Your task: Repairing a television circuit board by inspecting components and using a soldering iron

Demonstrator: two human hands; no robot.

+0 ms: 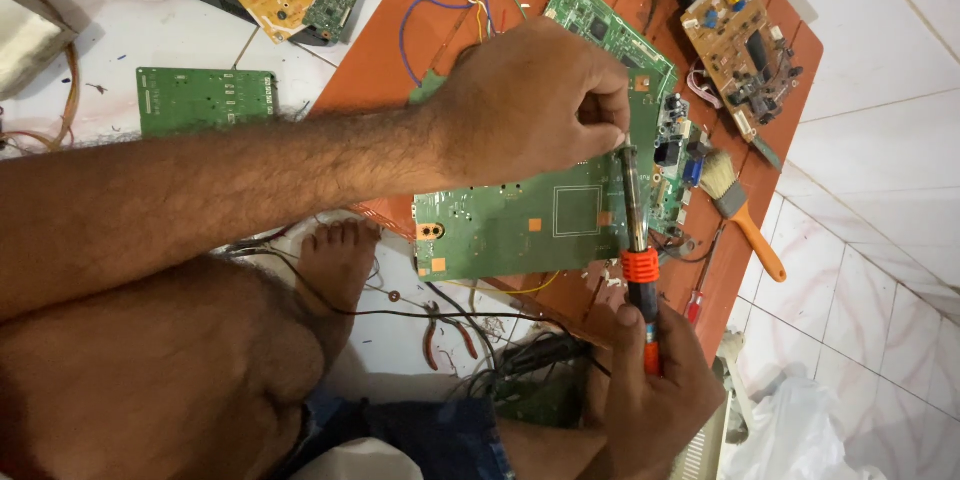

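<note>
A large green circuit board [520, 220] lies on an orange-brown low table [390, 50]. My left hand [530, 100] reaches across it with fingers pinched together at the board's right side, right by the tip of a soldering iron [635, 230]; what it pinches is too small to see. My right hand [655, 390] grips the iron's orange and black handle from below, its metal shaft pointing up to the left hand's fingertips.
A paintbrush with an orange handle [740, 210] and a brown circuit board [745, 40] lie at the table's right. More boards [205, 98] sit on the white tiled floor at left. Red-handled pliers [445, 335], wires and my bare foot [335, 260] are below the table.
</note>
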